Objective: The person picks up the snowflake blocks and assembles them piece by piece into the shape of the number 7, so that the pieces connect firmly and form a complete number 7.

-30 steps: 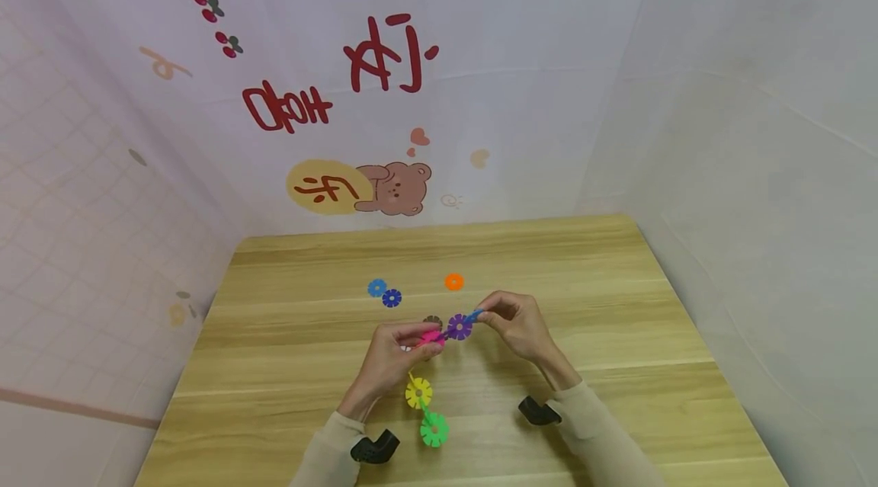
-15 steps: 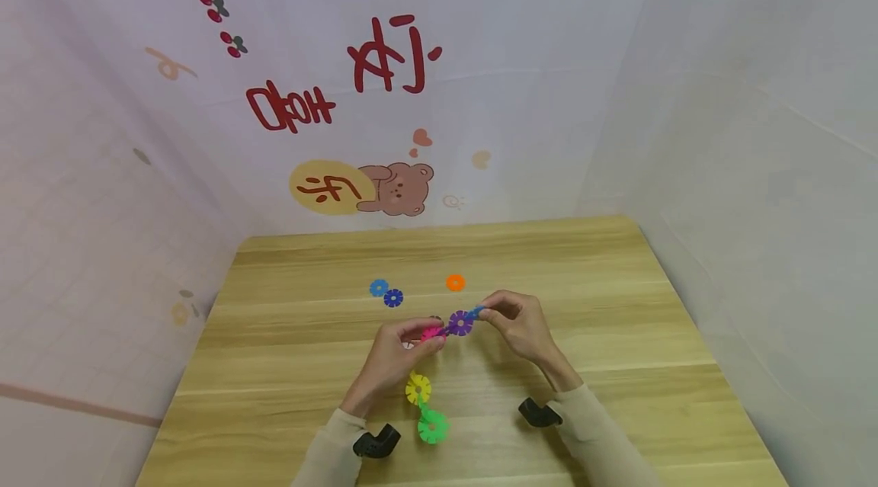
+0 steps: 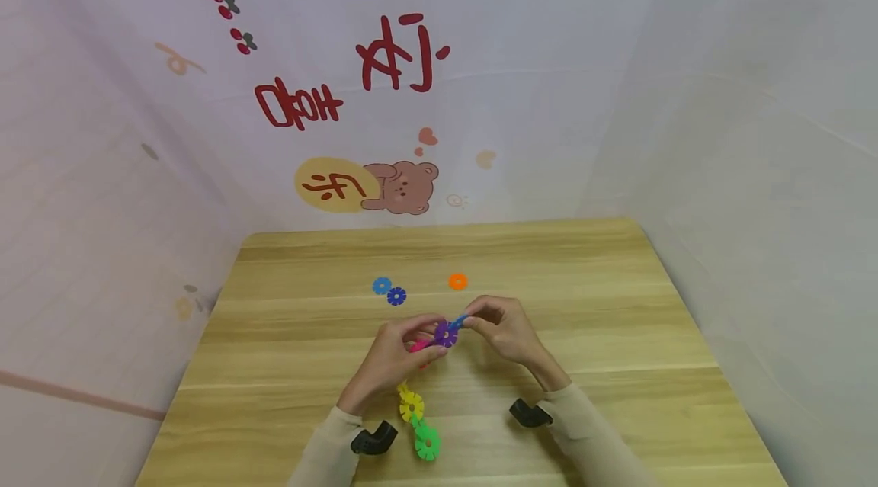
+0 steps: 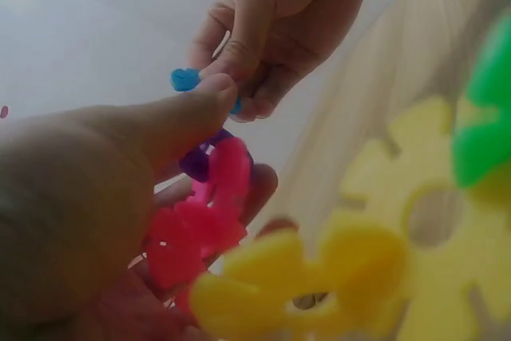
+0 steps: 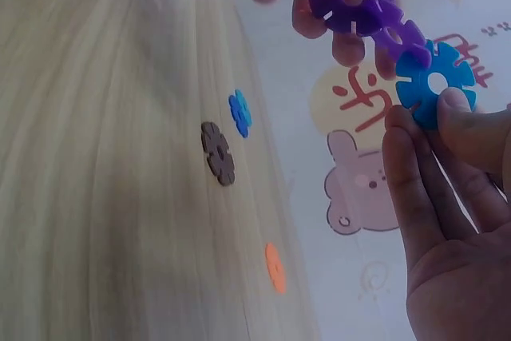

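A chain of slotted plastic snowflake discs hangs between my hands. My left hand (image 3: 394,357) holds it at the purple disc (image 3: 446,334), with the pink discs (image 4: 227,177) and a red disc (image 4: 172,249) partly hidden inside the hand. Thumb and fingers of my right hand (image 3: 504,331) pinch the blue disc (image 5: 435,84), which is joined to a purple one. Below the left hand dangle the chain's yellow discs (image 3: 411,407) and green discs (image 3: 427,443).
On the wooden table (image 3: 583,281) lie an orange disc (image 3: 458,281), a light blue disc (image 3: 382,286) and a dark blue disc (image 3: 396,296). The right wrist view also shows a brown disc (image 5: 217,153). Pale printed cloth walls (image 3: 535,129) enclose the table.
The left hand's hold has shifted along the chain from the pink disc to the purple one. My right hand, still pinching the blue disc, has moved slightly left. The yellow and green end swung lower left.
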Tool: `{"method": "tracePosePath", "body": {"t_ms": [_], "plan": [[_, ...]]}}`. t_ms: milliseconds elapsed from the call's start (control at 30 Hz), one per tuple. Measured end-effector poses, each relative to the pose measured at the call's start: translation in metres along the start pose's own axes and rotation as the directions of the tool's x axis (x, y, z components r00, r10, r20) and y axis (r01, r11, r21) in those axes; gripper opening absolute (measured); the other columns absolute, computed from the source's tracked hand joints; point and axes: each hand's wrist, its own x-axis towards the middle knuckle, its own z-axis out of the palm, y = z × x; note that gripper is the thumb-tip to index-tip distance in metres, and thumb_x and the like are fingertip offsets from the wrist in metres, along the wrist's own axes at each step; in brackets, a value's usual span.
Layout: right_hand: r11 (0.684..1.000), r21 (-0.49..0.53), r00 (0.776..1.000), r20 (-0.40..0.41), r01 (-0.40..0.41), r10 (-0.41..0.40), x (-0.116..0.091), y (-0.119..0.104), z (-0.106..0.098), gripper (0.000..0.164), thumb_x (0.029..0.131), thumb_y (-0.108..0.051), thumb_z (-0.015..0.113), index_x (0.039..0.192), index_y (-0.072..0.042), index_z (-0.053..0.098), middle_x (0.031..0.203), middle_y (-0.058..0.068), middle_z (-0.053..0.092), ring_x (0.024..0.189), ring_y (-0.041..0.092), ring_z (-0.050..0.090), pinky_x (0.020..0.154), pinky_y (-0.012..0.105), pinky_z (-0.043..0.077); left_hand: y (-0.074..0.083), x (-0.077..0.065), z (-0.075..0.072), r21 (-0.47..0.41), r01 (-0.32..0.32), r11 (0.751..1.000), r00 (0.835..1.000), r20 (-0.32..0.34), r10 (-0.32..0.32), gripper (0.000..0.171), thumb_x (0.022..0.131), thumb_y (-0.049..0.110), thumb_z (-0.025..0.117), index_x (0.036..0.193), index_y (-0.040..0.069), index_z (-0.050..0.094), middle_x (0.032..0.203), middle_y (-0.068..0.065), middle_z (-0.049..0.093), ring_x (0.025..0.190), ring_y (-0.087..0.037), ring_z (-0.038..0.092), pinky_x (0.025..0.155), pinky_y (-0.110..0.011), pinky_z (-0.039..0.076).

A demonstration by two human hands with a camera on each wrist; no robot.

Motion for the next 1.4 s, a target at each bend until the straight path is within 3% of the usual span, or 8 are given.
{"method": "tracePosePath", "body": {"t_ms": [233, 367, 500, 767, 1033, 1167, 1233, 1400], "plan": [[0.997, 0.014, 0.996, 0.061, -0.072, 0.071, 0.008, 0.000, 0.011, 0.013, 0.106, 0.002, 0.074, 0.114, -0.005, 0.081, 0.110, 0.018, 0.083, 0.100, 0.049, 0.081, 0.093, 0.034, 0.071, -0.010, -0.008, -0.006, -0.001, 0.018, 1.000, 0.999, -0.038, -0.018, 0.046, 0.102, 0.022, 0.087, 0.146, 0.017, 0.076, 0.130, -0.009, 0.084, 0.114, -0.027, 0.084, 0.096, -0.026, 0.069], [0.994, -0.049, 0.991, 0.094, -0.094, 0.099, 0.014, 0.003, 0.014, 0.017, 0.111, -0.011, 0.072, 0.124, -0.004, 0.080, 0.120, 0.012, 0.084, 0.112, 0.029, 0.082, 0.103, 0.030, 0.067, -0.013, -0.014, -0.011, 0.008, 0.065, 0.998, 0.994, -0.084, -0.064, 0.045, 0.101, 0.024, 0.088, 0.145, 0.018, 0.077, 0.128, -0.008, 0.085, 0.114, -0.027, 0.083, 0.094, -0.025, 0.069], [0.990, -0.094, 0.988, 0.099, -0.110, 0.119, 0.028, 0.010, 0.016, 0.023, 0.114, -0.017, 0.069, 0.131, -0.005, 0.079, 0.126, 0.011, 0.084, 0.118, 0.025, 0.082, 0.105, 0.026, 0.065, -0.013, -0.022, -0.020, -0.006, 0.112, 0.994, 0.984, -0.136, -0.112, 0.045, 0.100, 0.023, 0.089, 0.144, 0.021, 0.078, 0.126, -0.006, 0.085, 0.115, -0.026, 0.084, 0.091, -0.025, 0.070], [0.955, -0.239, 0.981, 0.046, -0.174, 0.190, 0.062, 0.027, 0.032, 0.027, 0.112, -0.026, 0.075, 0.128, -0.006, 0.081, 0.123, 0.006, 0.085, 0.115, 0.023, 0.079, 0.102, 0.035, 0.067, -0.024, -0.039, -0.047, -0.009, 0.138, 0.990, 0.956, -0.259, -0.135, 0.046, 0.098, 0.015, 0.090, 0.142, 0.019, 0.079, 0.127, -0.010, 0.085, 0.115, -0.028, 0.084, 0.091, -0.023, 0.069], [0.937, -0.301, 0.973, 0.089, -0.178, 0.214, 0.096, 0.044, 0.053, 0.029, 0.111, -0.020, 0.075, 0.132, 0.001, 0.077, 0.125, 0.009, 0.084, 0.116, 0.028, 0.080, 0.102, 0.040, 0.067, -0.039, -0.055, -0.071, -0.015, 0.158, 0.987, 0.928, -0.338, -0.154, 0.049, 0.099, 0.015, 0.090, 0.145, 0.012, 0.076, 0.129, -0.015, 0.084, 0.118, -0.032, 0.083, 0.091, -0.016, 0.066], [0.934, -0.331, 0.975, 0.127, -0.132, 0.183, 0.109, 0.057, 0.065, 0.033, 0.111, -0.020, 0.075, 0.135, 0.003, 0.075, 0.132, 0.016, 0.082, 0.119, 0.031, 0.080, 0.106, 0.046, 0.067, -0.046, -0.060, -0.080, -0.009, 0.162, 0.987, 0.915, -0.373, -0.154, 0.050, 0.098, 0.016, 0.090, 0.146, 0.009, 0.075, 0.131, -0.018, 0.083, 0.119, -0.036, 0.083, 0.091, -0.015, 0.065], [0.928, -0.369, 0.981, 0.147, -0.060, 0.122, 0.117, 0.080, 0.069, 0.039, 0.112, -0.031, 0.074, 0.136, -0.001, 0.076, 0.135, 0.013, 0.081, 0.124, 0.028, 0.078, 0.111, 0.044, 0.065, -0.049, -0.063, -0.084, 0.001, 0.162, 0.987, 0.907, -0.394, -0.149, 0.050, 0.098, 0.015, 0.091, 0.145, 0.009, 0.075, 0.132, -0.019, 0.082, 0.119, -0.037, 0.083, 0.092, -0.014, 0.065], [0.890, -0.454, 0.983, 0.146, -0.036, 0.114, 0.132, 0.085, 0.087, 0.040, 0.112, -0.030, 0.073, 0.139, -0.001, 0.075, 0.141, 0.014, 0.078, 0.139, 0.035, 0.070, 0.124, 0.051, 0.055, -0.055, -0.072, -0.095, 0.027, 0.163, 0.986, 0.890, -0.435, -0.135, 0.048, 0.098, 0.014, 0.090, 0.144, 0.009, 0.076, 0.132, -0.019, 0.082, 0.118, -0.035, 0.083, 0.094, -0.015, 0.065]]}}
